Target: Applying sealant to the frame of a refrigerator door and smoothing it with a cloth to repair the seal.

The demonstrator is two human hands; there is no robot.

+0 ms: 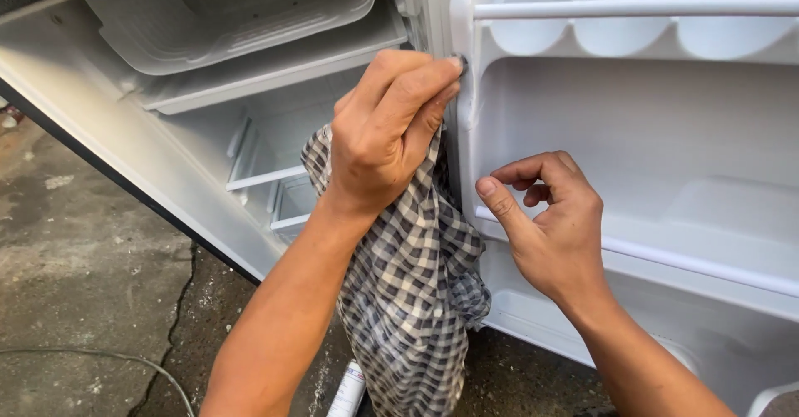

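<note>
My left hand (pixel 387 130) grips a black-and-white checked cloth (pixel 412 288) and presses a bunched corner of it against the inner edge of the open white fridge door (pixel 632 134), near the hinge side. The rest of the cloth hangs down below my wrist. My right hand (pixel 549 221) rests on the rail of the door's lower shelf (pixel 707 263), thumb and fingers curled loosely, holding nothing.
The small fridge's white inside (pixel 250 67) lies at left with a clear drawer and wire shelf. The door's top rack (pixel 632 17) has round egg cups. Below are cracked concrete ground (pixel 91 275), a grey cable (pixel 100 354) and a white tube (pixel 349 392).
</note>
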